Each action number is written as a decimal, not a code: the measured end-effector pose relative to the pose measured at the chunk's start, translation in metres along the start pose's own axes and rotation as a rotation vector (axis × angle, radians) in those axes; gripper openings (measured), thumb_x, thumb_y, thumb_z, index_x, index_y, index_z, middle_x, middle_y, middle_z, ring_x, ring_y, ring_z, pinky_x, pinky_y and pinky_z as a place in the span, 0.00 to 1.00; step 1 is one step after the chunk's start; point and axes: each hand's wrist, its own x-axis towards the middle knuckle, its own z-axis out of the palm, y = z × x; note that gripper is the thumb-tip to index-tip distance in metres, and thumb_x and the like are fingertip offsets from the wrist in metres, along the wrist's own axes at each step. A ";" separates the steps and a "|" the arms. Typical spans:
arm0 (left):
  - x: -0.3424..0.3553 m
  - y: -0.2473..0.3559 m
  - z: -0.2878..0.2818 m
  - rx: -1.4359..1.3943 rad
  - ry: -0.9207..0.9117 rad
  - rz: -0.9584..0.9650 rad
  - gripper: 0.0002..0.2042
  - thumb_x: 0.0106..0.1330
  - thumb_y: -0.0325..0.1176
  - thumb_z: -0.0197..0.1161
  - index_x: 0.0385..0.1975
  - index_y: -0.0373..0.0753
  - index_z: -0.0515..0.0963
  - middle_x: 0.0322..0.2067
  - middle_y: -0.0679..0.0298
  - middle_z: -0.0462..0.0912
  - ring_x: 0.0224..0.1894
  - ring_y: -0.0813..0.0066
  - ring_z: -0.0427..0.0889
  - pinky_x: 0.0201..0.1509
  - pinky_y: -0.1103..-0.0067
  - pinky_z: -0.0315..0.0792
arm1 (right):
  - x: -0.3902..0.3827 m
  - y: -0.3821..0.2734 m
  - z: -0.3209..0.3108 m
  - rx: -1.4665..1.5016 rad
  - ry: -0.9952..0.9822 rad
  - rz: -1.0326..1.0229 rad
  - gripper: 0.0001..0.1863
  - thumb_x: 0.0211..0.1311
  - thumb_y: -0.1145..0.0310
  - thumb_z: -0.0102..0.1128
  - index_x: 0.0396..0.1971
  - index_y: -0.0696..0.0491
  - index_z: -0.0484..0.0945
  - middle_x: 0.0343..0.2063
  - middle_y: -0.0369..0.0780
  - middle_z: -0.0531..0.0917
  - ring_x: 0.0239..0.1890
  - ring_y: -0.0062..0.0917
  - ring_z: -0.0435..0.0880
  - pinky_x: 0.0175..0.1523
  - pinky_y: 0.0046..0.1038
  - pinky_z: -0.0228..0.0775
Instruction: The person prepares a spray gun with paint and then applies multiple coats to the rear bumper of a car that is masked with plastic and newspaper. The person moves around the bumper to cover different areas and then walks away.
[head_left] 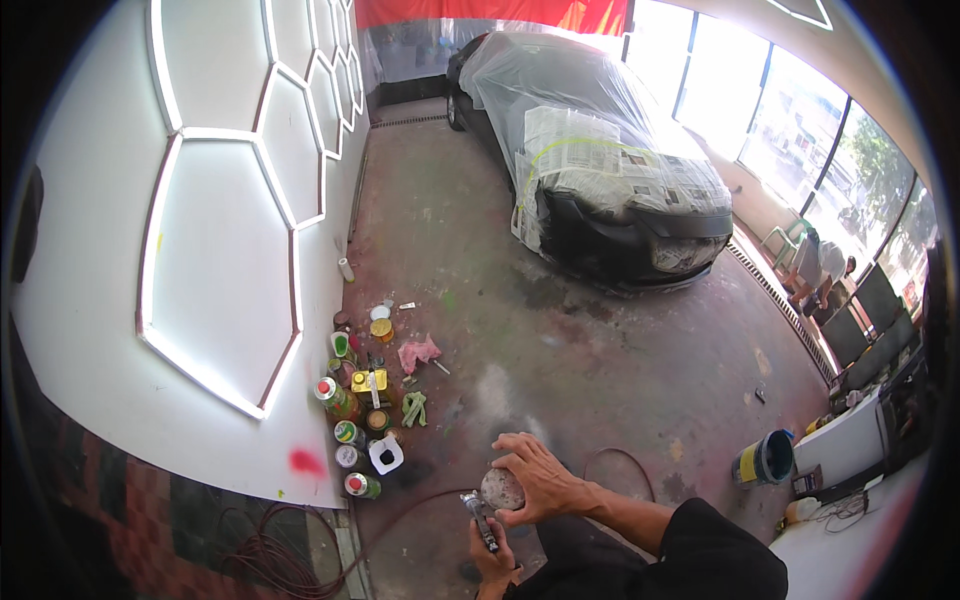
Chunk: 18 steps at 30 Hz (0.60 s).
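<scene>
Low in the middle of the head view, my left hand (492, 555) is closed round the body of a metal spray gun (483, 525) with a hose running near it. My right hand (540, 480) is curved over a round, paint-spattered cup (500, 490) at the top of the gun, its fingers and thumb gripping the cup's sides. Both forearms come in from the lower edge, the right one in a dark sleeve.
A car (620, 235) masked with plastic and newspaper stands ahead. Several cans (335, 400) line the left wall (220, 250) with hexagonal lights. A hose coil (275, 550) lies lower left. A blue bucket (775, 460) stands right. Another person (815, 270) bends by the windows.
</scene>
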 end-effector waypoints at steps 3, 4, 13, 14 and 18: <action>-0.020 0.040 0.023 -0.020 -0.101 0.067 0.14 0.81 0.35 0.60 0.56 0.30 0.77 0.40 0.49 0.86 0.39 0.60 0.88 0.44 0.69 0.79 | -0.024 -0.008 -0.048 -0.066 -0.090 -0.038 0.39 0.55 0.48 0.76 0.64 0.51 0.80 0.67 0.45 0.75 0.80 0.45 0.61 0.83 0.57 0.46; -0.023 0.052 0.034 -0.033 -0.130 0.102 0.14 0.82 0.35 0.60 0.56 0.31 0.77 0.40 0.49 0.87 0.40 0.60 0.88 0.44 0.69 0.79 | -0.033 -0.004 -0.061 -0.068 -0.081 -0.034 0.37 0.56 0.48 0.75 0.64 0.50 0.81 0.66 0.44 0.77 0.80 0.44 0.62 0.83 0.57 0.46; -0.065 0.118 0.171 -0.084 -0.222 0.183 0.12 0.84 0.35 0.59 0.55 0.33 0.77 0.38 0.49 0.84 0.38 0.62 0.85 0.44 0.70 0.78 | -0.139 0.043 -0.162 -0.128 0.246 0.194 0.26 0.58 0.54 0.75 0.57 0.47 0.86 0.58 0.39 0.84 0.78 0.45 0.68 0.82 0.59 0.48; -0.068 0.119 0.187 -0.086 -0.236 0.175 0.11 0.84 0.35 0.59 0.55 0.34 0.77 0.38 0.48 0.84 0.37 0.62 0.85 0.43 0.70 0.78 | -0.149 0.049 -0.173 -0.137 0.294 0.226 0.26 0.58 0.55 0.75 0.55 0.47 0.87 0.57 0.39 0.84 0.78 0.45 0.68 0.82 0.60 0.48; -0.096 0.136 0.252 -0.023 -0.263 0.215 0.10 0.83 0.34 0.59 0.53 0.34 0.77 0.35 0.47 0.83 0.36 0.63 0.84 0.43 0.69 0.78 | -0.197 0.077 -0.220 -0.188 0.508 0.369 0.24 0.57 0.57 0.75 0.53 0.48 0.87 0.56 0.39 0.85 0.77 0.47 0.69 0.82 0.59 0.49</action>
